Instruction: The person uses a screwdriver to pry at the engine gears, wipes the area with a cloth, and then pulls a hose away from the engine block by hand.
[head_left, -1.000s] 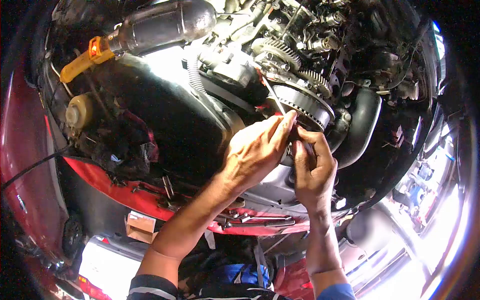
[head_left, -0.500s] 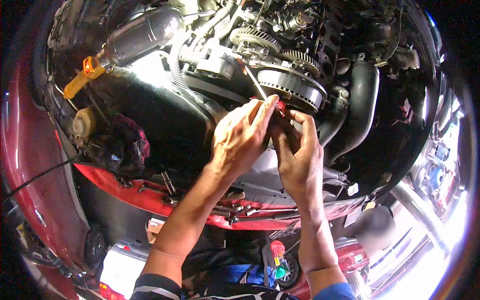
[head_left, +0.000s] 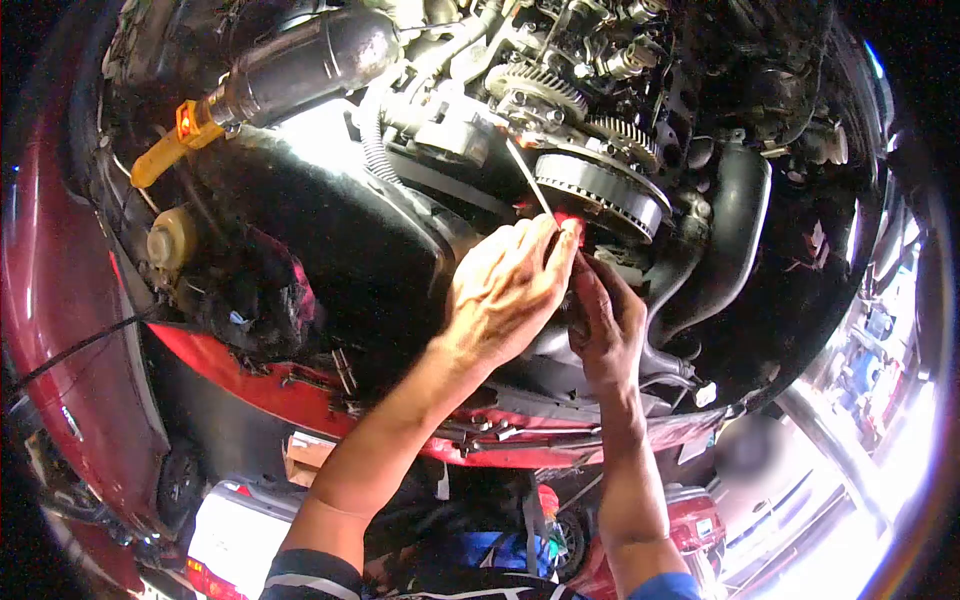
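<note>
My left hand (head_left: 508, 290) is closed around a screwdriver with a red handle (head_left: 571, 226); its thin metal shaft (head_left: 527, 178) points up towards the engine. My right hand (head_left: 606, 322) sits just right of the left, fingers curled against a dark part below the ribbed round pulley (head_left: 600, 196). What the right hand's fingers hold is hidden. Two toothed sprockets (head_left: 541, 92) sit above the pulley.
A thick black hose (head_left: 722, 245) curves down to the right of my hands. A grey cylinder with a yellow and orange end (head_left: 270, 85) lies upper left. A cream cap (head_left: 170, 240) sits left. Spanners (head_left: 520, 435) rest on the red body edge (head_left: 250, 380).
Both hands have shifted slightly right and up beneath the pulley. The right hand's fingers have curled tighter and tucked further under the left hand.
</note>
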